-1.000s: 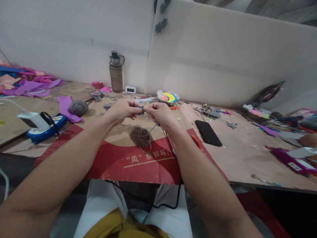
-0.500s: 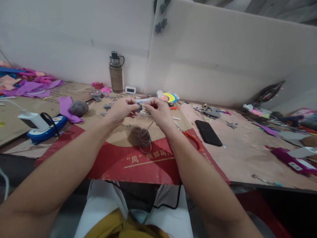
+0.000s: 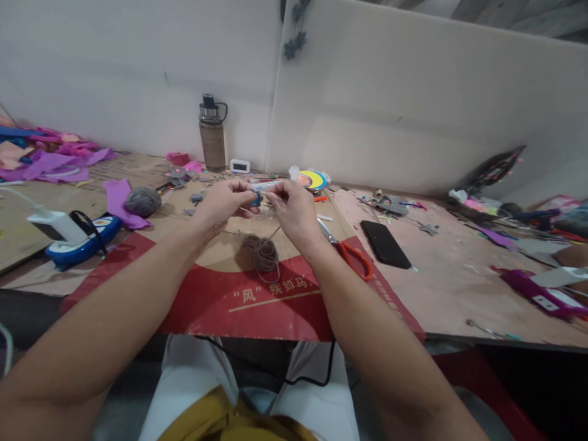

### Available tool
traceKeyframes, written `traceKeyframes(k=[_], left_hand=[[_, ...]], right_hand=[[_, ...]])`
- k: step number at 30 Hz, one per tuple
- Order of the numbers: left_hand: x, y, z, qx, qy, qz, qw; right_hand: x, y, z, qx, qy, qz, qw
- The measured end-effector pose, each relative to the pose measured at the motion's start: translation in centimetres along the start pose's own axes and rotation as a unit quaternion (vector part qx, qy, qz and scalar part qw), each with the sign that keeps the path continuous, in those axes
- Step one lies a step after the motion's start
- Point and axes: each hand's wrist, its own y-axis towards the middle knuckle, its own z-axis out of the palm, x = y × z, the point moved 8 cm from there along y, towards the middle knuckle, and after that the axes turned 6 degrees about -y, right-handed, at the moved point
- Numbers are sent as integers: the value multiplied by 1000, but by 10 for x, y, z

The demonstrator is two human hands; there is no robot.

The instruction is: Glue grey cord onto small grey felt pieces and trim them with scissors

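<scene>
My left hand and my right hand meet over the middle of the table, fingers pinched together on a small dark blue piece between them. A thin grey thread runs down from the hands to a loose coil of brown-grey thread lying on the red and tan cardboard. Just right of my right wrist lie orange-handled scissors. What the small piece is exactly, I cannot make out.
A black phone lies right of the scissors. A grey yarn ball and purple felt sit at left, beside a blue and white device. A bottle and small clock stand by the white wall. Craft clutter fills the right side.
My hands have moved a little away from me and up, still pinched together. My right forearm has shifted left, uncovering the orange-handled scissors.
</scene>
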Motion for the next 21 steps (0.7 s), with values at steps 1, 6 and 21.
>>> traceKeyframes(k=[1,6,21], left_hand=[[0,0,1,3,0,3,1000],[0,-1,2,3,8,25,1000],[-5,2,4,-9,-55,95,994]], right_hand=[[0,0,0,-3,-4,6,1000],[2,-2,2,-7,-11,8,1000],[-7,-6,14,23,97,84,991]])
